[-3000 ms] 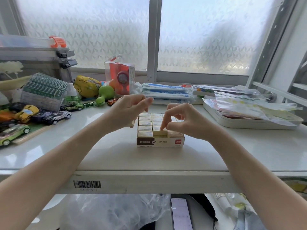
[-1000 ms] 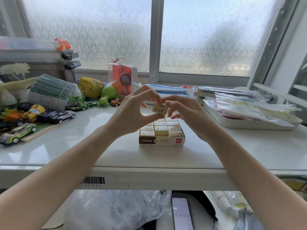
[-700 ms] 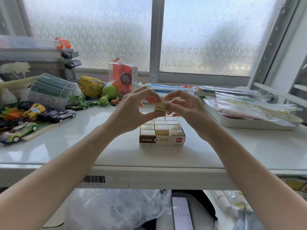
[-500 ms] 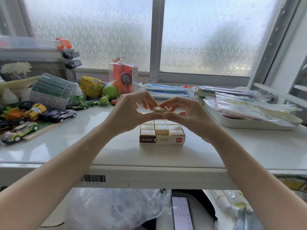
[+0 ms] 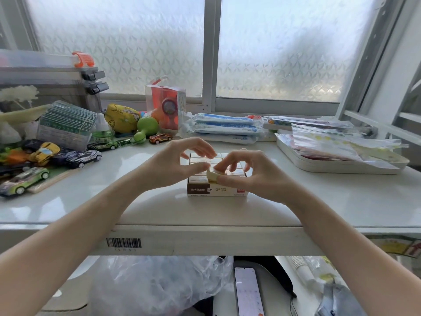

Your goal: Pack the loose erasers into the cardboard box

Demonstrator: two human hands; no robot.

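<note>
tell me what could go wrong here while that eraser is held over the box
1. The eraser is pinched only at fingertip level by the right hand, with the left hand touching its edge; a weak grip could drop it onto the white table.
2. The cardboard box looks nearly full of erasers, so forcing this one in tilted could jam it or lift its neighbours.
3. The box sits loose; pressing down could slide it.

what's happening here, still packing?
A person is packing erasers into a small cardboard box on the white shelf. The right hand pinches one loose eraser just above the box's near edge, while the left hand hovers beside it, fingers close to the eraser. The box already looks nearly full of rows.
</note>
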